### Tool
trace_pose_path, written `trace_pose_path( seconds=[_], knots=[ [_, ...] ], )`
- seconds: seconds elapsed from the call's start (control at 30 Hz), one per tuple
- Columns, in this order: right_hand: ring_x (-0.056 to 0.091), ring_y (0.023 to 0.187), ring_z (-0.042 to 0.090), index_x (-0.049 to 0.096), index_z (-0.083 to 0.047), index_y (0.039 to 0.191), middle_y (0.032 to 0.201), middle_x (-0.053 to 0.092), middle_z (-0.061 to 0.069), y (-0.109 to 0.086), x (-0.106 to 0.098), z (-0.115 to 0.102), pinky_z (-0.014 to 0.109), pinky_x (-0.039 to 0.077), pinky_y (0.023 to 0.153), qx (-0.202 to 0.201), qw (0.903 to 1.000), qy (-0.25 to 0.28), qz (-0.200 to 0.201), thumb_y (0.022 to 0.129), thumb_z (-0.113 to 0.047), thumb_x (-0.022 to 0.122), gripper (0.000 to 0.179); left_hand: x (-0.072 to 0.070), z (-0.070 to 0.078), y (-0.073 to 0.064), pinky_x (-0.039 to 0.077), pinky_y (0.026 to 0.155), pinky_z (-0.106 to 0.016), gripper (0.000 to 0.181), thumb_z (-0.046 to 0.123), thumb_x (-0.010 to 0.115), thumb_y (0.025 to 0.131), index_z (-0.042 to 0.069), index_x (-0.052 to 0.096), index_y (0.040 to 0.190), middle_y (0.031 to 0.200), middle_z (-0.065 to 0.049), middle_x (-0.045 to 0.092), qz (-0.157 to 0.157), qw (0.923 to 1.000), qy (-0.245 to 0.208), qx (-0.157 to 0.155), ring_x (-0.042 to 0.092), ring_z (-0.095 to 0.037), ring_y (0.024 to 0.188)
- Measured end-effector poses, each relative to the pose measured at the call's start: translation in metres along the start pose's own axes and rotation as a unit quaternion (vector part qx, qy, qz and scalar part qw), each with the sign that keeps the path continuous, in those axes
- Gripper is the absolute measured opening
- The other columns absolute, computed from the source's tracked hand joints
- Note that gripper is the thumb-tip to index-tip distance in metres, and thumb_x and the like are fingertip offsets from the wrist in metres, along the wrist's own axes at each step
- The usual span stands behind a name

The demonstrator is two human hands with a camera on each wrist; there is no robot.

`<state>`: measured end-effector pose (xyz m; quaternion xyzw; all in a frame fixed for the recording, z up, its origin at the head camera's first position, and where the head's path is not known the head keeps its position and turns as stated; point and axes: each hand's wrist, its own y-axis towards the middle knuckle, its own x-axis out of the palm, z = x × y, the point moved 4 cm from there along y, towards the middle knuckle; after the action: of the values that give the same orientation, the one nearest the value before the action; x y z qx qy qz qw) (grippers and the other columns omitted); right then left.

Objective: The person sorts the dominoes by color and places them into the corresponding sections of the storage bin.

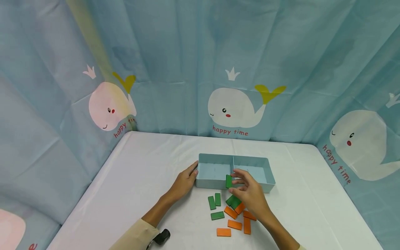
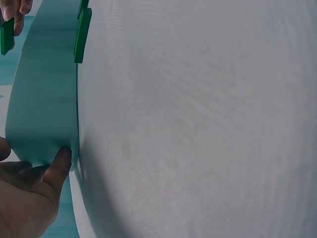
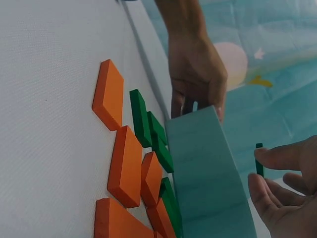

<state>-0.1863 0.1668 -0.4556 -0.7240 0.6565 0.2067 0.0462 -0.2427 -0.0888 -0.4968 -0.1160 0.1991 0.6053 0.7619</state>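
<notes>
A pale blue box with two compartments stands on the table. My left hand rests its fingers against the box's left end wall, and in the left wrist view the fingertips touch that end. Between thumb and fingers, my right hand pinches a green block, held up by the front wall near the divider. The right wrist view shows this block edge-on, apart from the box. In front of the box lie several green blocks and several orange blocks, some of them overlapping.
A white cloth covers the table. Blue curtains printed with whales hang behind it and at both sides. A black device is strapped at the left wrist, beside the beige sleeve.
</notes>
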Motion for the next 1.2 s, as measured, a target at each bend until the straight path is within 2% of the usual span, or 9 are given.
trace_pose_path(
  seconds=[0.13,0.37,0.57,0.63,0.8,1.07,1.2],
  knots=[
    [0.07,0.11,0.029,0.057,-0.008,0.147,0.135,0.069,0.011,0.003,0.002,0.001,0.021,0.062,0.087,-0.003,1.0,0.003,-0.003,0.09,0.004,0.082,0.064,0.0,-0.001,0.0,0.028,0.129,-0.057,0.054,0.021,0.042,0.116,0.0,0.032,0.165,0.171,-0.015,0.034,-0.004,1.0,-0.005,0.0,0.03,-0.037,0.159],
    [0.069,0.111,0.024,0.057,-0.014,0.148,0.136,0.069,0.008,0.012,0.005,0.002,0.021,0.061,0.09,-0.014,0.9999,-0.002,-0.005,0.091,0.0,0.082,0.063,-0.001,-0.004,0.0,0.04,0.122,-0.054,0.054,0.019,0.046,0.115,0.003,0.033,0.166,0.171,-0.014,0.035,-0.011,0.9979,-0.062,-0.016,0.033,-0.036,0.158],
    [0.069,0.112,0.033,0.057,-0.012,0.147,0.137,0.068,0.008,0.018,0.011,0.0,0.021,0.061,0.089,-0.014,0.9998,0.005,-0.009,0.092,0.0,0.081,0.061,-0.002,-0.005,0.002,0.031,0.127,-0.057,0.054,0.018,0.047,0.115,0.003,0.035,0.165,0.171,-0.014,0.036,-0.008,0.9979,-0.063,-0.014,0.03,-0.037,0.159],
    [0.069,0.112,0.035,0.057,-0.012,0.148,0.138,0.068,0.01,0.02,0.013,-0.002,0.022,0.062,0.088,-0.016,0.9998,0.008,-0.009,0.092,0.001,0.08,0.062,-0.002,-0.005,0.002,0.032,0.127,-0.056,0.054,0.018,0.047,0.115,0.003,0.035,0.165,0.171,-0.014,0.036,-0.008,0.9977,-0.066,-0.016,0.03,-0.036,0.159],
    [0.069,0.112,0.029,0.056,-0.011,0.149,0.138,0.067,0.012,0.028,0.019,-0.002,0.022,0.061,0.089,-0.025,0.9997,0.002,-0.007,0.092,0.001,0.081,0.063,-0.002,-0.005,0.002,0.038,0.123,-0.055,0.054,0.016,0.048,0.114,0.002,0.035,0.165,0.17,-0.015,0.037,-0.007,0.9974,-0.07,-0.015,0.033,-0.038,0.158],
    [0.069,0.112,0.027,0.059,-0.012,0.147,0.136,0.069,0.009,0.036,0.028,0.0,0.024,0.061,0.09,-0.012,0.9999,-0.008,-0.005,0.092,0.0,0.082,0.061,-0.002,-0.004,0.002,0.032,0.127,-0.057,0.053,0.017,0.05,0.114,0.004,0.038,0.164,0.169,-0.014,0.038,0.002,0.9974,-0.07,-0.015,0.031,-0.037,0.159],
    [0.07,0.111,0.026,0.059,-0.012,0.147,0.136,0.07,0.007,0.041,0.031,-0.002,0.027,0.062,0.089,-0.007,0.9998,-0.016,-0.008,0.091,0.001,0.082,0.061,-0.002,-0.003,0.001,0.036,0.125,-0.057,0.053,0.016,0.051,0.114,0.003,0.038,0.164,0.169,-0.014,0.038,0.003,0.9967,-0.08,-0.013,0.032,-0.037,0.158]
  ],
)
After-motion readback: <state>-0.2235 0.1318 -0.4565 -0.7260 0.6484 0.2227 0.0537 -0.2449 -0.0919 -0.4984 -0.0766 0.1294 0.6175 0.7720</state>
